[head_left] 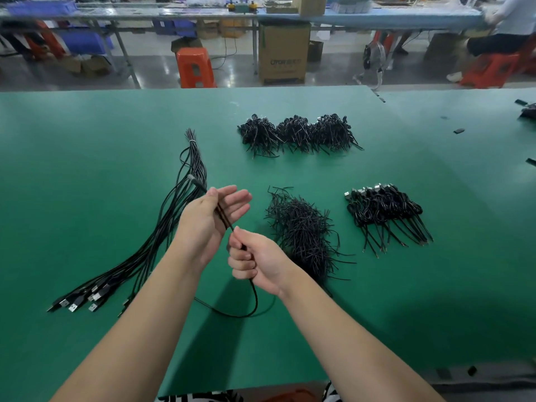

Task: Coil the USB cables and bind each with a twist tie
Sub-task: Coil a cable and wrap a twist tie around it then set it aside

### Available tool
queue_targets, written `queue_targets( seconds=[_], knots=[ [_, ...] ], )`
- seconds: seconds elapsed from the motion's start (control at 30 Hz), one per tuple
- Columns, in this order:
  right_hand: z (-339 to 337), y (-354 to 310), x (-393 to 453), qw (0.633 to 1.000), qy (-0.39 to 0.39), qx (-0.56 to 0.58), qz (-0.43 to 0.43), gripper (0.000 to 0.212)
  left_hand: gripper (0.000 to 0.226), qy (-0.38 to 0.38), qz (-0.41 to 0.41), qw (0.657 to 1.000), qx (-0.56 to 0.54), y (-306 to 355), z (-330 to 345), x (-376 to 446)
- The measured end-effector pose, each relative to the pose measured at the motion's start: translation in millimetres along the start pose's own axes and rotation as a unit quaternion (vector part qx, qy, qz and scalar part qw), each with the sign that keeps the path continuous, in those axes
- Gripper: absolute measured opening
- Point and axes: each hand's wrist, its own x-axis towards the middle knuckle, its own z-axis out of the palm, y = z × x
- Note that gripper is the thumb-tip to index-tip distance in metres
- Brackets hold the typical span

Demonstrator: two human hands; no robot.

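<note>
A single black USB cable (pixel 255 297) runs from my left hand (pixel 211 216) through my right hand (pixel 255 259) and loops down onto the green table (pixel 87 169). My left hand is palm up with fingers straight, its thumb pinning the cable's plug end across the palm. My right hand grips the cable in a fist just below it. A bundle of uncoiled black USB cables (pixel 162 227) lies to the left, tied at its far end. A loose heap of black twist ties (pixel 304 230) lies to the right of my hands.
A row of coiled, bound cables (pixel 385 213) lies at the right. Three heaps of bound cables (pixel 298 133) sit farther back. Beyond the table edge stand an orange stool (pixel 195 68), a cardboard box (pixel 282 53) and another workbench with a seated person (pixel 504 30).
</note>
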Motion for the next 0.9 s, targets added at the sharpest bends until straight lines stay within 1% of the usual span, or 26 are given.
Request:
queue_targets(
  seconds=[0.07, 0.13, 0.17, 0.23, 0.3, 0.37, 0.4, 0.47, 0.5, 0.53, 0.57, 0.6, 0.63, 0.67, 0.7, 0.77, 0.8, 0.83, 0.9],
  knots=[
    [2.2, 0.4, 3.1, 1.000, -0.007, 0.022, 0.006, 0.039, 0.041, 0.035, -0.018, 0.996, -0.082, 10.3, 8.8, 2.6],
    [2.4, 2.3, 3.9, 0.999, -0.023, 0.032, 0.014, 0.039, 0.036, 0.060, -0.045, 0.988, -0.132, 23.3, 9.0, 5.7],
    [2.4, 3.2, 3.3, 0.998, -0.034, 0.040, 0.020, 0.040, 0.033, 0.051, -0.062, 0.987, -0.136, 28.6, 7.6, 5.4],
    [1.2, 3.6, 3.0, 0.996, -0.057, 0.066, 0.031, 0.039, 0.030, -0.016, -0.097, 0.990, -0.104, 38.2, 1.2, 1.6],
    [-1.8, 1.9, 3.1, 0.992, -0.067, 0.098, 0.042, 0.036, 0.034, -0.117, -0.127, 0.984, -0.034, 43.8, -9.8, -3.6],
    [-5.3, -0.5, 4.0, 0.990, -0.064, 0.119, 0.046, 0.033, 0.041, -0.230, -0.147, 0.959, 0.077, 49.8, -22.8, -7.8],
    [-7.4, -1.7, 4.3, 0.990, -0.058, 0.119, 0.043, 0.033, 0.042, -0.279, -0.158, 0.935, 0.151, 53.2, -28.6, -9.1],
    [-11.7, -4.7, 4.2, 0.992, -0.039, 0.111, 0.035, 0.032, 0.043, -0.347, -0.188, 0.870, 0.296, 58.2, -37.0, -11.2],
    [-13.6, -6.4, 4.3, 0.993, -0.031, 0.111, 0.035, 0.031, 0.043, -0.360, -0.206, 0.836, 0.358, 58.4, -39.4, -12.6],
    [-15.3, -8.2, 4.5, 0.993, -0.027, 0.111, 0.035, 0.030, 0.041, -0.355, -0.225, 0.807, 0.414, 56.7, -40.6, -13.5],
    [-16.4, -10.0, 4.7, 0.993, -0.026, 0.107, 0.033, 0.030, 0.038, -0.331, -0.236, 0.788, 0.463, 52.4, -40.4, -14.0],
    [-16.8, -11.5, 4.7, 0.995, -0.025, 0.097, 0.030, 0.031, 0.034, -0.291, -0.230, 0.779, 0.506, 46.2, -39.8, -13.9],
    [-16.1, -12.7, 4.9, 0.996, -0.025, 0.084, 0.026, 0.033, 0.031, -0.246, -0.205, 0.777, 0.541, 39.7, -39.0, -13.6],
    [-14.7, -13.3, 4.9, 0.997, -0.027, 0.075, 0.023, 0.034, 0.029, -0.205, -0.165, 0.787, 0.559, 33.6, -38.0, -13.0],
    [-12.3, -13.6, 5.0, 0.997, -0.030, 0.072, 0.020, 0.035, 0.028, -0.170, -0.125, 0.814, 0.541, 27.9, -36.0, -12.3],
    [-6.8, -12.6, 5.3, 0.996, -0.033, 0.076, 0.012, 0.036, 0.029, -0.125, -0.077, 0.900, 0.411, 18.0, -31.0, -12.4],
    [-3.6, -11.3, 5.9, 0.996, -0.034, 0.076, 0.010, 0.037, 0.031, -0.107, -0.062, 0.933, 0.338, 13.0, -28.0, -13.2],
    [-0.3, -9.7, 6.6, 0.996, -0.033, 0.077, 0.010, 0.038, 0.033, -0.086, -0.043, 0.955, 0.281, 7.5, -23.9, -13.6],
    [5.1, -4.2, 8.5, 0.996, -0.031, 0.080, 0.014, 0.040, 0.034, -0.029, -0.006, 0.984, 0.176, -2.8, -14.8, -12.7]
  ],
)
